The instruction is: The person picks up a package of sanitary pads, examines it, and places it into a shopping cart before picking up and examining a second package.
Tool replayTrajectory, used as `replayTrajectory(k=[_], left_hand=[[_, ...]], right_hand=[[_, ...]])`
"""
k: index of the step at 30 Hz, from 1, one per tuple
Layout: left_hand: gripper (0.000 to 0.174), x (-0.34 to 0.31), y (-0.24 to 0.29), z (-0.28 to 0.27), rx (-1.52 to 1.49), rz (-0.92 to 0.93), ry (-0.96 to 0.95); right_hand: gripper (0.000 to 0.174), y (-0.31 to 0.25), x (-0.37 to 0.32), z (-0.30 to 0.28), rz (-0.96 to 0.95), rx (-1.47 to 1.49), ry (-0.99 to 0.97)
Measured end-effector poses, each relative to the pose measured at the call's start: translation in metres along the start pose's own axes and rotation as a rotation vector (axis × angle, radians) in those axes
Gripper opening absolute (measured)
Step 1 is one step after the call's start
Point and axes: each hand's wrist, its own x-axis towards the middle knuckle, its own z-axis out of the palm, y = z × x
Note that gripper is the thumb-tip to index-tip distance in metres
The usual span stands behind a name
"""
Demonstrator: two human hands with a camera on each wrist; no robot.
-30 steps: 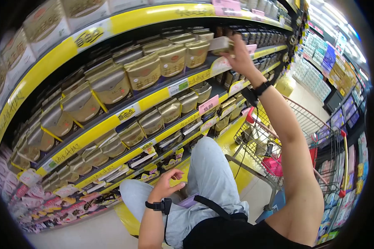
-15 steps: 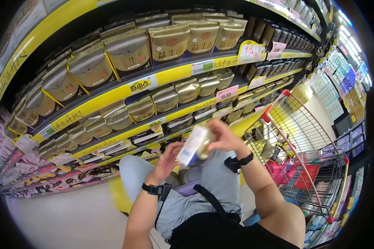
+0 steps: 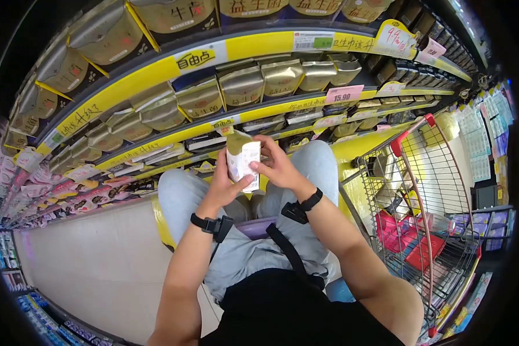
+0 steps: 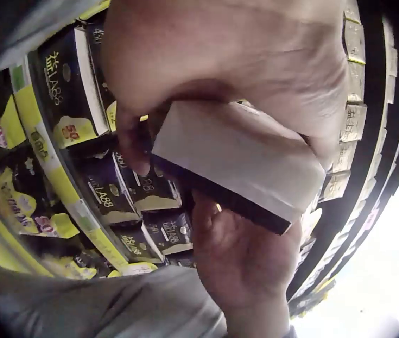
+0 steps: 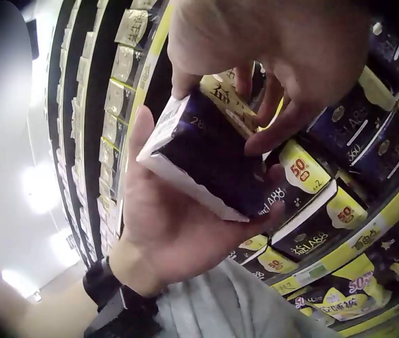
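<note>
Both hands hold a small pack of sanitary pads (image 3: 243,164) in front of the knees. Its white printed side faces up in the head view. In the right wrist view the pack (image 5: 210,151) shows a dark blue face, a gold end and white edges. The left hand (image 3: 220,183) grips it from the left, the thumb along its lower edge; its palm lies under the pack in the right wrist view. The right hand (image 3: 275,166) pinches the upper right side with thumb and fingers. A plain white face of the pack (image 4: 238,158) shows in the left wrist view.
Shelves with yellow edges (image 3: 271,109) carry rows of gold packs (image 3: 242,83) ahead. A pink price tag (image 3: 344,94) reads 15.90. A shopping cart (image 3: 427,190) with pink and red goods stands at the right. Tiled floor (image 3: 98,259) lies to the left.
The right hand has brought the pack from the upper shelf down to the lap, where the left hand has taken hold of it too. The head view has tilted downward.
</note>
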Motion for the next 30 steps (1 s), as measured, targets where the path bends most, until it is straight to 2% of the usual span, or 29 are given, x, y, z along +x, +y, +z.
replayTrajectory(k=[3, 4, 6, 8, 9, 10, 12, 14, 15, 18, 20, 21, 22, 23, 24, 26, 27, 28, 29, 30], left_hand=[[0.075, 0.005, 0.001, 0.001, -0.220, -0.083, 0.020], [0.071, 0.007, 0.002, 0.000, -0.283, -0.112, 0.044], [0.059, 0.014, -0.005, 0.005, -0.167, -0.097, 0.090], [0.054, 0.020, -0.010, 0.009, -0.212, -0.089, 0.095], [0.054, 0.022, -0.009, 0.010, -0.234, -0.081, 0.110], [0.054, 0.023, -0.008, 0.011, -0.259, -0.071, 0.121], [0.057, 0.026, -0.004, 0.011, -0.210, 0.005, 0.201], [0.057, 0.025, -0.001, 0.008, -0.176, 0.075, 0.264], [0.055, 0.023, 0.001, 0.008, -0.137, 0.111, 0.297], [0.052, 0.020, -0.001, -0.004, -0.176, 0.037, 0.395], [0.046, 0.015, 0.015, -0.008, -0.545, 0.019, 0.348], [0.047, 0.011, 0.009, -0.012, -0.725, -0.097, 0.281], [0.051, 0.009, -0.009, -0.027, -0.852, -0.081, 0.136], [0.057, 0.008, -0.006, -0.040, -0.969, -0.082, -0.011], [0.060, 0.000, -0.006, -0.032, -1.057, -0.280, 0.272], [0.060, -0.002, -0.024, -0.036, -1.046, -0.048, 0.117], [0.055, 0.001, -0.004, -0.024, -0.967, -0.052, 0.410], [0.052, 0.000, 0.001, -0.023, -0.958, -0.048, 0.427], [0.053, 0.001, -0.012, -0.029, -0.871, 0.025, 0.389], [0.054, 0.000, -0.036, -0.030, -0.813, 0.081, 0.331]], right_hand=[[0.054, 0.018, 0.005, -0.005, -0.145, 0.080, 0.002], [0.052, 0.018, 0.004, -0.007, -0.113, 0.132, 0.039], [0.048, 0.022, 0.003, -0.011, -0.118, 0.142, 0.080], [0.047, 0.027, 0.005, -0.014, -0.121, 0.150, 0.126], [0.051, 0.028, 0.007, -0.015, -0.135, 0.158, 0.131], [0.060, 0.019, 0.007, -0.010, -0.181, 0.075, 0.234], [0.066, 0.015, 0.007, -0.007, -0.184, -0.005, 0.354], [0.066, 0.000, 0.011, 0.013, -0.201, -0.117, 0.446], [0.059, -0.013, 0.008, 0.027, -0.194, -0.078, 0.449], [0.059, -0.024, 0.006, 0.055, -0.329, -0.541, 0.347], [0.056, -0.052, 0.004, 0.089, -0.382, -0.476, 0.284], [0.053, -0.050, 0.003, 0.097, -0.388, -0.472, 0.236], [0.052, -0.047, 0.002, 0.102, -0.333, -0.382, 0.146], [0.053, -0.047, 0.004, 0.104, -0.364, -0.393, 0.086], [0.053, -0.047, 0.007, 0.101, -0.395, -0.399, 0.018], [0.050, -0.034, 0.018, 0.086, -0.319, -0.176, -0.124], [0.046, -0.030, 0.023, 0.078, -0.258, -0.062, -0.158], [0.043, -0.029, 0.028, 0.069, -0.186, 0.034, -0.176], [0.037, -0.021, 0.032, 0.058, -0.201, 0.089, -0.191], [0.039, -0.004, 0.033, 0.047, -0.117, 0.215, -0.159]])
